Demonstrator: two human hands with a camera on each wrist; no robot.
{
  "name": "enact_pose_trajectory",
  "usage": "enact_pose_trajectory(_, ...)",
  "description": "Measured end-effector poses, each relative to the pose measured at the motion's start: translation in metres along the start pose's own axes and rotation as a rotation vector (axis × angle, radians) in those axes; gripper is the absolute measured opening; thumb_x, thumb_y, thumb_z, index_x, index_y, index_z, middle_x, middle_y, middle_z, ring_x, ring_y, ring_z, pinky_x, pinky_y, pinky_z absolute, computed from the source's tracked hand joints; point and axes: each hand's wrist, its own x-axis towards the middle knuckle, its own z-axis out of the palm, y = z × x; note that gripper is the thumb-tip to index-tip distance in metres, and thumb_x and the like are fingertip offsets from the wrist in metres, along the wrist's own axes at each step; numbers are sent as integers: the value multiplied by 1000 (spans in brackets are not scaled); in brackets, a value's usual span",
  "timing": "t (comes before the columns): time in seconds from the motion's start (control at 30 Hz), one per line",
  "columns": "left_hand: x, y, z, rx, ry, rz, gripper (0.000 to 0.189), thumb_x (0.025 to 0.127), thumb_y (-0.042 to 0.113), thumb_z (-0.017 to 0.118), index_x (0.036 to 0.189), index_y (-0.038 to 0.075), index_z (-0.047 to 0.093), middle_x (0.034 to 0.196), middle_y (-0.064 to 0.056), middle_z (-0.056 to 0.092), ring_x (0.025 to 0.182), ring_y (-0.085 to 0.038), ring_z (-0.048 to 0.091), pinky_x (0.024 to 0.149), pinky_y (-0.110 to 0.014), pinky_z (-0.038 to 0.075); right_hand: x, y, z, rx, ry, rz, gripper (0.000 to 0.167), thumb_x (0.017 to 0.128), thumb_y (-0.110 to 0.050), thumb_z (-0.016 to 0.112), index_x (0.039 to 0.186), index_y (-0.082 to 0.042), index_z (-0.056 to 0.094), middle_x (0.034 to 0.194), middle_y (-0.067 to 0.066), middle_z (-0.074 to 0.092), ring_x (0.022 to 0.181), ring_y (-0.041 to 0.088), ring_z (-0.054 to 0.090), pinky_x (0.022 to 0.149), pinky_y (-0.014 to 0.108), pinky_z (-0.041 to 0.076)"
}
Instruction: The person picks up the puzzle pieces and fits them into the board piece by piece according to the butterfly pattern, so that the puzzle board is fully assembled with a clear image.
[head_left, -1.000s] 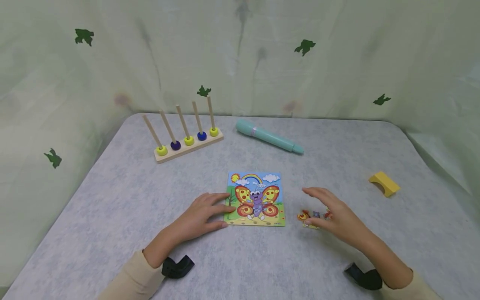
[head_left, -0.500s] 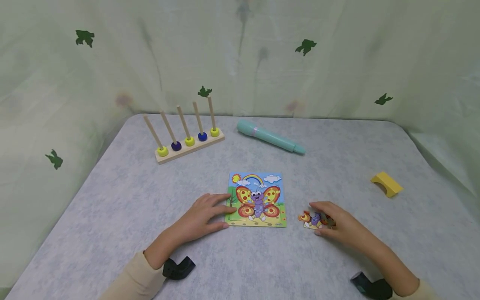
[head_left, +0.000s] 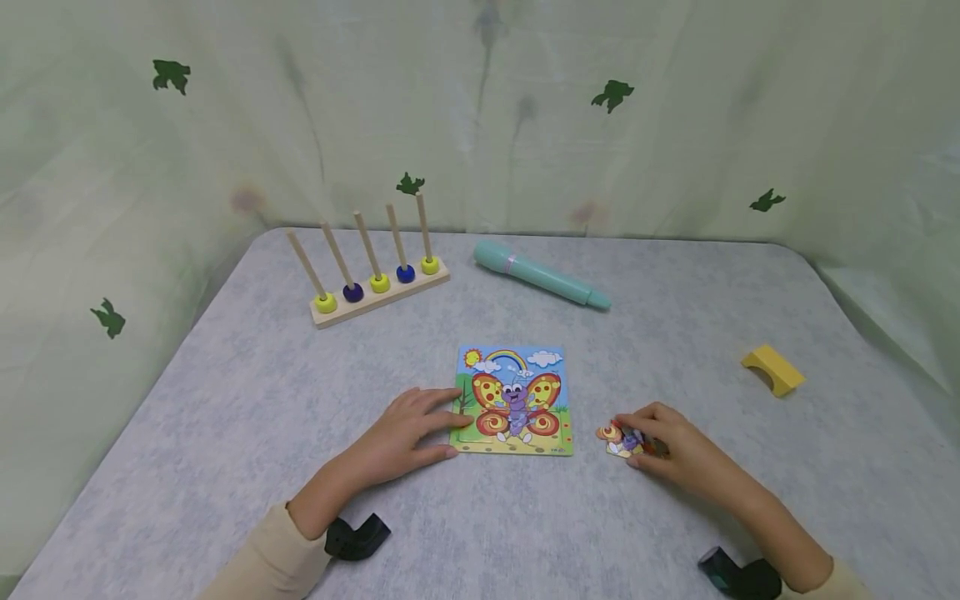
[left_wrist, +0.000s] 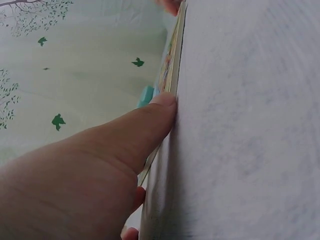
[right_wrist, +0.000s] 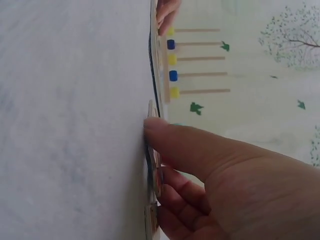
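Note:
A square butterfly puzzle board (head_left: 513,400) lies flat on the table. My left hand (head_left: 408,433) rests at its left edge, with extended fingers on the picture and the thumb at the near corner. In the left wrist view that thumb (left_wrist: 162,102) touches the board's edge. To the right of the board, my right hand (head_left: 678,446) pinches a puzzle piece (head_left: 617,440) with a red-orange swirl and purple on it. The right wrist view shows the thumb (right_wrist: 160,129) on one edge of the piece, fingers opposite. Another flat piece (right_wrist: 151,220) lies by the fingers, partly hidden.
Behind, at the left, stands a wooden peg rack (head_left: 382,293) with yellow and blue beads. A teal microphone-shaped object (head_left: 540,275) lies at the back middle. A yellow arch block (head_left: 774,369) is at the right. Pale cloth (head_left: 480,108) hangs behind the table.
My right hand has come down over the loose puzzle pieces, and its thumb and fingers have closed on one. My left hand has stayed on the board.

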Motion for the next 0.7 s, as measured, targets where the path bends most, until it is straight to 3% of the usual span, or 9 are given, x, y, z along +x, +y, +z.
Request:
enact_pose_trajectory(0.27, -1, 0, 2, 13, 1, 2, 40, 86, 40, 57, 124, 26, 56, 140, -5, 34, 128, -24, 26, 102, -48, 15, 1, -16, 1, -33, -6, 25, 46, 76, -15, 72, 119, -6, 57, 109, 7, 49, 86, 15, 46, 67, 25, 46)
enact_pose_trajectory(0.43, 0, 3, 3, 30, 5, -5, 40, 87, 38, 57, 124, 24, 55, 140, -6, 34, 128, -25, 26, 103, -48, 13, 8, -33, -1, -12, 38, -82, 46, 77, -13, 71, 121, -7, 56, 111, 5, 48, 89, 12, 48, 70, 24, 47)
enact_pose_trajectory(0.7, 2, 15, 6, 37, 10, 8, 46, 87, 36, 58, 125, 11, 53, 133, -2, 42, 124, -21, 33, 101, -42, 23, 32, -68, 10, 63, 128, -287, 47, 78, -15, 70, 122, -11, 55, 112, 0, 48, 89, 8, 45, 69, 26, 46)
